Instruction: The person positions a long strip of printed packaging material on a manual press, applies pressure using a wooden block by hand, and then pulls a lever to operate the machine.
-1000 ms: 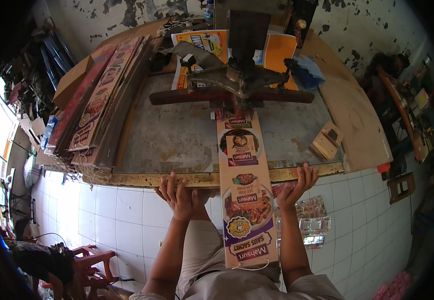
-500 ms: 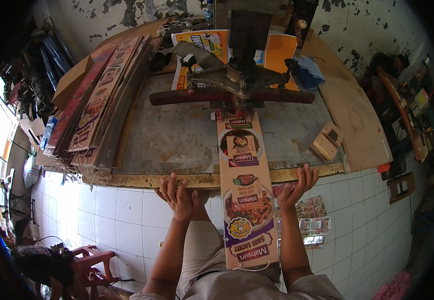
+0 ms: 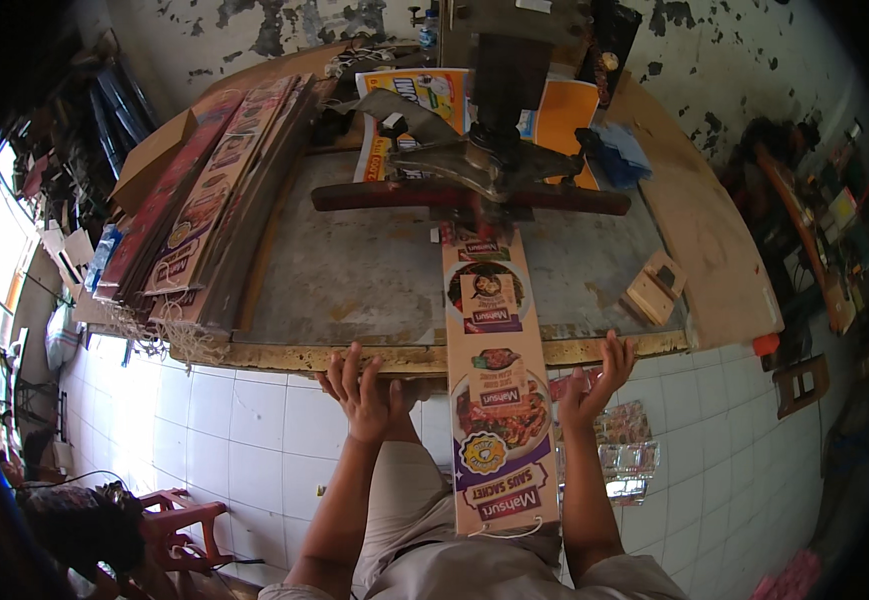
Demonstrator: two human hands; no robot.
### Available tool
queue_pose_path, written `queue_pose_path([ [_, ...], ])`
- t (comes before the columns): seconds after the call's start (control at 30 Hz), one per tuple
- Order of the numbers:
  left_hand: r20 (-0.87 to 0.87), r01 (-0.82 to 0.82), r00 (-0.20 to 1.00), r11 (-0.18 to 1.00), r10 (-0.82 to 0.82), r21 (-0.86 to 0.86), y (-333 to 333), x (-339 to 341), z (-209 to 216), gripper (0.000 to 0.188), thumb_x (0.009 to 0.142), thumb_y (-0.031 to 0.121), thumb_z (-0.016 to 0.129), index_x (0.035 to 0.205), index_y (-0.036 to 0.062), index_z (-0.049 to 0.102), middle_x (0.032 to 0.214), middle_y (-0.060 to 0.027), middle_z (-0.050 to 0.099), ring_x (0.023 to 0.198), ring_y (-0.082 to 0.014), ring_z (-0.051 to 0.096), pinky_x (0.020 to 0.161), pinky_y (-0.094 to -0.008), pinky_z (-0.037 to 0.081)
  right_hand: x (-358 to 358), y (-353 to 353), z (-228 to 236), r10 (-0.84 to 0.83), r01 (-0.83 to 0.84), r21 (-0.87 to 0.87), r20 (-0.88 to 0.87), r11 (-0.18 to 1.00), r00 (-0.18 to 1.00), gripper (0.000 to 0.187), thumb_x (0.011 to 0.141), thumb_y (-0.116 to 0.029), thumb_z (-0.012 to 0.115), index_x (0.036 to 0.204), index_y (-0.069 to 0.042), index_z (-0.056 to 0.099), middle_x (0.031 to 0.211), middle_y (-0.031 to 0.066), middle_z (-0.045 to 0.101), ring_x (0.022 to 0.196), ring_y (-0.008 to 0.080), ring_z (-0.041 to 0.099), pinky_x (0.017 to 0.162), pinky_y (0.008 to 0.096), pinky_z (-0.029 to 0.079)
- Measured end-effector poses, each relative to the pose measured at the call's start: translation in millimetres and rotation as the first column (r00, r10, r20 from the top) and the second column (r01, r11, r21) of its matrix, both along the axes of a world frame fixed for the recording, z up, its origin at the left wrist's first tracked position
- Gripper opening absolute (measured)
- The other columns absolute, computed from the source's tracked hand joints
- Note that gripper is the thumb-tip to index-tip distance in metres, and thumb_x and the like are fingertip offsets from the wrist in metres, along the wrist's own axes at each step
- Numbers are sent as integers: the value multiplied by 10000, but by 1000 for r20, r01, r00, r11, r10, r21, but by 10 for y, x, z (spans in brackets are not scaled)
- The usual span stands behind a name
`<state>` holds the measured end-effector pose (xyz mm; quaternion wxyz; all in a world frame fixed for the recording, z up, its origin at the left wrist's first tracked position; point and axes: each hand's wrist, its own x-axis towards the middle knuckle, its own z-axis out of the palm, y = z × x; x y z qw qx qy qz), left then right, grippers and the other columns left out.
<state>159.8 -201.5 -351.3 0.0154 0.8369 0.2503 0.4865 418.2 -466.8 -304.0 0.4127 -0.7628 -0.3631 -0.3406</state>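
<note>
A long tan printed cardboard strip (image 3: 501, 350) runs from beneath a dark metal press (image 3: 489, 165) over the table's front edge (image 3: 404, 357) and down to my lap. Food pictures cover it, and a white string loop hangs at its near end. My left hand (image 3: 362, 398) is at the table edge left of the strip, its fingers raised and apart. On the strip's other side, my right hand (image 3: 592, 385) rests at the same edge, also with fingers spread. Neither hand holds anything. The strip's far end is hidden under the press's red bar (image 3: 384, 196).
Stacked printed strips (image 3: 204, 200) with strings lie on the table's left. A small wooden block (image 3: 654, 288) sits at the right, and blue plastic (image 3: 616, 155) lies farther back. A red stool (image 3: 186, 525) and part of a person are at lower left. Shiny packets (image 3: 624, 455) lie on the tiled floor.
The whole view has shifted slightly. Both hands stay at the table edge in nearly the same pose, and the strip remains under the press. The person at lower left has moved.
</note>
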Motion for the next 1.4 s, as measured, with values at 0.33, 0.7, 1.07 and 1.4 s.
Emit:
queue_pose_path([
  [0.33, 48, 34, 998, 998, -32, -46, -76, 24, 79, 569, 952, 249, 743, 1493, 127, 617, 1726, -167, 502, 1661, -455, 307, 1373, -684, 41, -835, -568, 545, 481, -295, 420, -858, 858, 178, 553, 1143, -291, 638, 1588, 28, 557, 1443, 138, 688, 1360, 222, 613, 1162, 401, 460],
  [0.7, 35, 74, 997, 983, -69, -168, -212, -27, 411, 597, 950, 173, 738, 1524, 149, 573, 1722, -115, 505, 1647, -429, 341, 1371, -670, 87, -1251, -700, 882, 618, -313, 602, -784, 734, -57, 800, 1079, -44, 672, 1778, 12, 287, 1040, 21, 763, 905, 20, 613, 844, 196, 462],
  [1.07, 65, 375, 927, 903, -370, -211, -60, 149, 1603, 310, 965, 138, 744, 1271, 88, 740, 1280, -83, 756, 1239, -330, 675, 1250, -566, 378, -883, -218, 956, 580, -326, 522, -807, 788, 110, 655, 1104, -105, 733, 1694, 30, 482, 862, -74, 605, 786, -3, 501, 718, 188, 386],
  [1.4, -115, 518, 821, 813, -560, -265, 104, 590, 1714, 452, 961, 310, 831, 1352, 96, 759, 1403, -80, 743, 1378, -308, 645, 1272, -586, 399, -695, 141, 1060, 543, -324, 479, -827, 816, 147, 664, 1107, -142, 749, 1703, -2, 492, 928, -40, 702, 799, 0, 551, 700, 191, 403],
])
